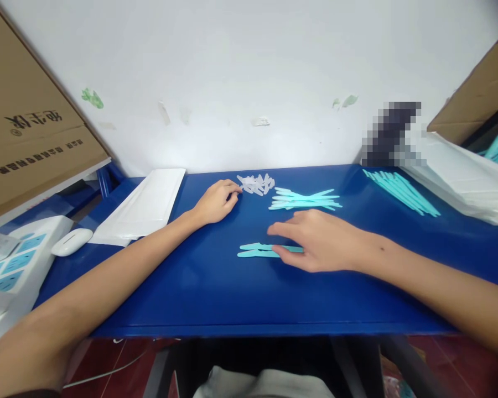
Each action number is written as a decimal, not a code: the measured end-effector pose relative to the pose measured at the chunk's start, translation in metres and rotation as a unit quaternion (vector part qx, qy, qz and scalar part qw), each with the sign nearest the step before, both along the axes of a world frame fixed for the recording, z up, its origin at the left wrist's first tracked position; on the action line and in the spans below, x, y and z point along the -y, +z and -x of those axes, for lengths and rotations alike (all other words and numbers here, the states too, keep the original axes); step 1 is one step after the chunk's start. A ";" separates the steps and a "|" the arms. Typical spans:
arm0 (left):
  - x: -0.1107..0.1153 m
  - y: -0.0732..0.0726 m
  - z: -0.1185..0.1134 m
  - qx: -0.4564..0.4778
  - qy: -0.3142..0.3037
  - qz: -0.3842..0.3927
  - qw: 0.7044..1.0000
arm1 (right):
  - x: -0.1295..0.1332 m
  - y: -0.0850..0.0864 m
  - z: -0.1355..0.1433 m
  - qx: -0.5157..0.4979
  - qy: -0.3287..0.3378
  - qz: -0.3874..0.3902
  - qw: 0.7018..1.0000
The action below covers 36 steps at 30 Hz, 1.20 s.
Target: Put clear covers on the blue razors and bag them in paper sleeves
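My left hand (219, 201) rests on the blue table with its fingertips at the left edge of a small pile of translucent white pieces (257, 184). Two turquoise sticks (255, 250) lie side by side nearer the front. Over their right ends is my right hand (315, 240), thumb and fingers apart, the thumb close to the lower stick. Just beyond that hand lies a loose pile of turquoise sticks (305, 199). More turquoise sticks (402, 192) lie in a slanted row at the right.
White flat packets (145, 202) lie at the left, beside a white oval case (72, 242) and a power strip (25, 265). White bags (460, 177) stand at the right. Cardboard boxes (33, 110) flank both sides, and a white wall (240, 66) is behind.
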<state>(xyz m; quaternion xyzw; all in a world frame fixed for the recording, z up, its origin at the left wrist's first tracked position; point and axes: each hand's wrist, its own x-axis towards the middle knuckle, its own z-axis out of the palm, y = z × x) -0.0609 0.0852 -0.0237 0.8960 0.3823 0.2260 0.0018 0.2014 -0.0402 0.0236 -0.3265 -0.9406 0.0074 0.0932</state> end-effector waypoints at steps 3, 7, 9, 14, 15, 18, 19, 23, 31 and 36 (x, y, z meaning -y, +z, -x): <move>0.000 0.000 0.000 0.006 0.004 -0.007 1.000 | -0.003 -0.003 -0.002 0.025 0.068 -0.006 0.997; -0.001 0.000 0.001 0.018 -0.005 -0.003 1.000 | -0.008 -0.005 -0.004 0.041 0.076 0.027 0.996; -0.002 0.000 0.002 0.025 -0.022 0.001 0.999 | -0.009 -0.006 -0.003 0.047 0.064 0.033 0.996; 0.000 0.000 0.001 0.053 -0.050 -0.006 0.997 | -0.010 -0.007 -0.003 0.061 0.056 0.000 0.997; 0.001 0.000 0.001 0.060 -0.051 -0.010 0.997 | -0.010 -0.007 -0.003 0.064 0.058 -0.008 0.996; 0.003 0.000 0.001 0.078 -0.054 -0.028 0.995 | -0.012 -0.009 -0.004 0.071 0.062 -0.029 0.995; 0.003 0.000 0.001 0.080 -0.055 -0.032 0.995 | -0.012 -0.010 -0.004 0.073 0.063 -0.037 0.995; 0.003 0.000 -0.001 0.064 -0.032 -0.039 0.997 | -0.013 -0.013 -0.004 0.072 0.066 -0.069 0.993; 0.006 0.002 -0.005 0.022 -0.008 -0.027 0.999 | -0.014 -0.013 -0.003 0.071 0.041 -0.122 0.989; 0.007 0.004 -0.005 0.015 -0.003 -0.004 1.000 | -0.009 -0.010 -0.001 0.113 0.036 -0.104 0.988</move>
